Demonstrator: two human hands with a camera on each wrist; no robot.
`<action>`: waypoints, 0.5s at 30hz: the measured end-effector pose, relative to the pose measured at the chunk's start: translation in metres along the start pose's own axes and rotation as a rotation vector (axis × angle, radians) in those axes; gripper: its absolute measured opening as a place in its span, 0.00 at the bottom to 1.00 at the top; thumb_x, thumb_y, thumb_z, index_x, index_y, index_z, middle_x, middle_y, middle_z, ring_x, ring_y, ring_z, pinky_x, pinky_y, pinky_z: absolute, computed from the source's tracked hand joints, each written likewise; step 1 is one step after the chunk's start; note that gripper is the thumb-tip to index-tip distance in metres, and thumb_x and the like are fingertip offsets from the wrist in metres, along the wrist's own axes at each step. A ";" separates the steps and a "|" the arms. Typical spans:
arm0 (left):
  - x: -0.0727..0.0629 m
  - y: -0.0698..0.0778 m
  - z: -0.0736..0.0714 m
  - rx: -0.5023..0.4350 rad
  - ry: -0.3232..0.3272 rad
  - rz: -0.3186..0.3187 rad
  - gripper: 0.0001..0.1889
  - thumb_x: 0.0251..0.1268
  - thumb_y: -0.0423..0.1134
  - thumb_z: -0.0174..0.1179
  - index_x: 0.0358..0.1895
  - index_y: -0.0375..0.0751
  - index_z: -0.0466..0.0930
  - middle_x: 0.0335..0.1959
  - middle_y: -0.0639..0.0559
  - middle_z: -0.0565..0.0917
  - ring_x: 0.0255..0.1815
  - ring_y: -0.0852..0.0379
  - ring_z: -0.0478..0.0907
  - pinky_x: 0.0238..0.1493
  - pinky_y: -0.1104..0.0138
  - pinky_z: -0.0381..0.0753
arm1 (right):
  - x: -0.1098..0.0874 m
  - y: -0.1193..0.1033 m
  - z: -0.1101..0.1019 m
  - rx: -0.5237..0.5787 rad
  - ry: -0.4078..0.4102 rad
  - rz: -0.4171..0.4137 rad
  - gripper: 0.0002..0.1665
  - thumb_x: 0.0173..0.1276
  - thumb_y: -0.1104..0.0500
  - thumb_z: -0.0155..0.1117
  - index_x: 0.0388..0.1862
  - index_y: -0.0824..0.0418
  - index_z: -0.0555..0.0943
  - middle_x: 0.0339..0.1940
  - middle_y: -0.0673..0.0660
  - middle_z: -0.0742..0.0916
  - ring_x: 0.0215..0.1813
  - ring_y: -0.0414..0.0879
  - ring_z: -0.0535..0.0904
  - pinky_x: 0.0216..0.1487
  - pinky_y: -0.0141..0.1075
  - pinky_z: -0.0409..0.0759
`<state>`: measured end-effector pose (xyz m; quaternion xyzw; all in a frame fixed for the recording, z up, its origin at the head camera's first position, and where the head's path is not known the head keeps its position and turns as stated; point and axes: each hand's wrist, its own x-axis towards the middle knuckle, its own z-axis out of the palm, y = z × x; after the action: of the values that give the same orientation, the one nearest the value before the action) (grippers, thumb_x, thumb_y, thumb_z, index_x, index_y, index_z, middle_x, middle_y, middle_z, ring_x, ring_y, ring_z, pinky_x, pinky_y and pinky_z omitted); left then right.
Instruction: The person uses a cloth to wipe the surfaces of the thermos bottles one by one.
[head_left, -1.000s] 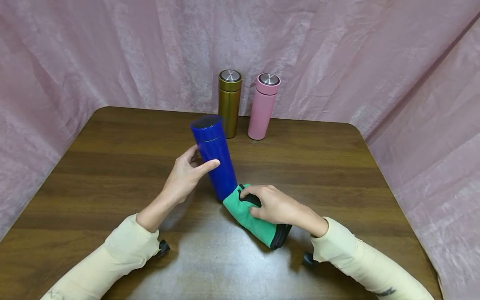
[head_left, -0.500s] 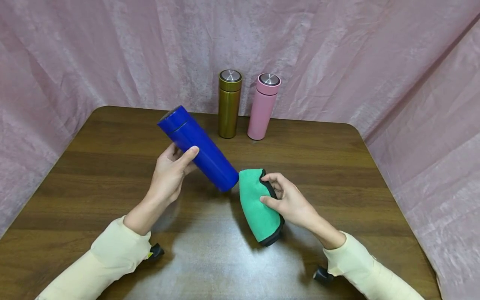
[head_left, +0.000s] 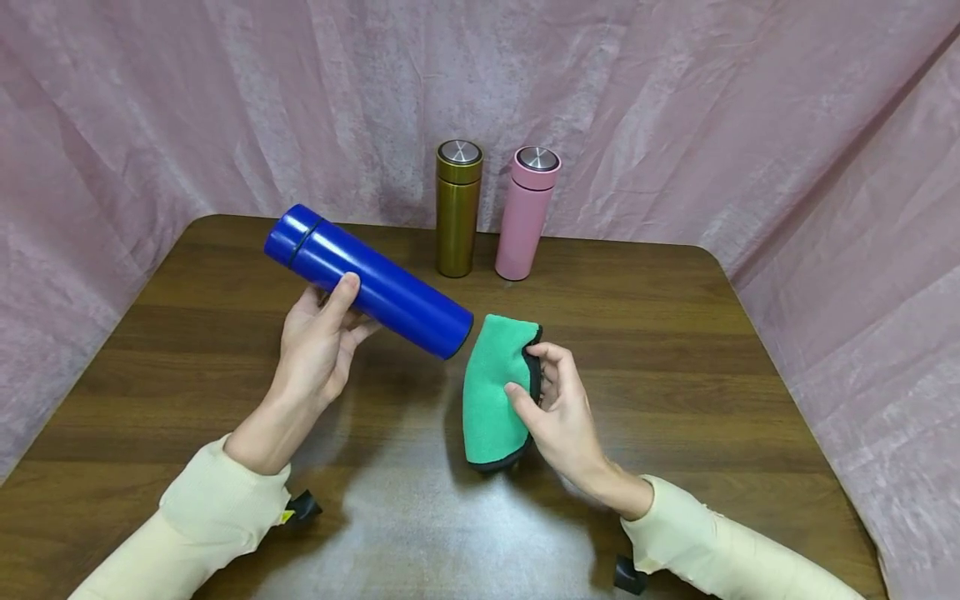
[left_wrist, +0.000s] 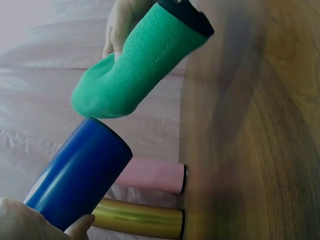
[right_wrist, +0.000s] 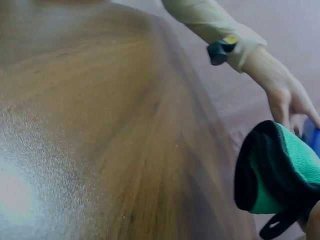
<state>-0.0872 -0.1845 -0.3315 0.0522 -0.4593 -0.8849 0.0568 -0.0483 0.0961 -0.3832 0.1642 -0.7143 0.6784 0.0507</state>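
Note:
My left hand point(head_left: 318, 342) grips a blue thermos bottle point(head_left: 378, 287) around its middle, thumb on top. The bottle is held tilted above the table, capped end up to the left and base pointing down to the right. A folded green cloth with black edging point(head_left: 497, 392) is pinched between the thumb and fingers of my right hand point(head_left: 558, 408), raised over the table just right of the bottle's base. In the left wrist view the cloth point(left_wrist: 135, 70) hangs close by the base of the bottle point(left_wrist: 82, 170). A black loop point(right_wrist: 280, 225) dangles from the cloth in the right wrist view.
Two more thermos bottles stand upright at the table's back edge: a gold one point(head_left: 457, 208) and a pink one point(head_left: 528, 212). The wooden table point(head_left: 660, 333) is bordered by pink curtains point(head_left: 322, 108) behind and at the sides.
The blue bottle has been raised and swung left, from nearly upright to strongly tilted. The cloth has come off its base and been lifted, turning more upright in my right hand.

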 end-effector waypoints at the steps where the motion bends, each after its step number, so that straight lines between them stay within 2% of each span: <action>1: -0.001 0.000 0.000 -0.013 -0.003 -0.002 0.22 0.76 0.40 0.63 0.65 0.41 0.66 0.53 0.47 0.81 0.49 0.53 0.85 0.56 0.59 0.85 | -0.001 0.001 0.003 0.007 -0.004 -0.040 0.30 0.67 0.78 0.64 0.65 0.72 0.65 0.54 0.67 0.81 0.50 0.50 0.82 0.49 0.33 0.84; 5: -0.004 0.002 0.001 -0.069 -0.014 -0.039 0.26 0.76 0.40 0.63 0.69 0.44 0.63 0.58 0.46 0.78 0.58 0.50 0.82 0.59 0.58 0.84 | -0.001 0.001 0.014 0.008 -0.020 -0.204 0.30 0.66 0.80 0.64 0.63 0.75 0.64 0.53 0.69 0.79 0.52 0.50 0.81 0.51 0.34 0.85; 9: -0.006 0.003 0.002 -0.110 -0.023 -0.093 0.29 0.76 0.43 0.61 0.73 0.45 0.61 0.60 0.46 0.77 0.63 0.51 0.77 0.58 0.58 0.84 | 0.005 0.001 0.019 -0.049 0.014 -0.333 0.27 0.64 0.81 0.64 0.60 0.75 0.67 0.51 0.69 0.82 0.50 0.48 0.82 0.51 0.33 0.85; 15: -0.006 0.005 0.001 -0.144 -0.027 -0.124 0.26 0.77 0.43 0.59 0.72 0.44 0.61 0.58 0.46 0.77 0.61 0.51 0.78 0.56 0.58 0.85 | 0.022 -0.003 0.018 -0.206 0.091 -0.459 0.23 0.63 0.77 0.64 0.57 0.72 0.74 0.49 0.65 0.83 0.40 0.49 0.82 0.44 0.29 0.83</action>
<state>-0.0809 -0.1852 -0.3266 0.0645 -0.3909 -0.9181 -0.0008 -0.0656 0.0743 -0.3753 0.2853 -0.7206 0.5796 0.2518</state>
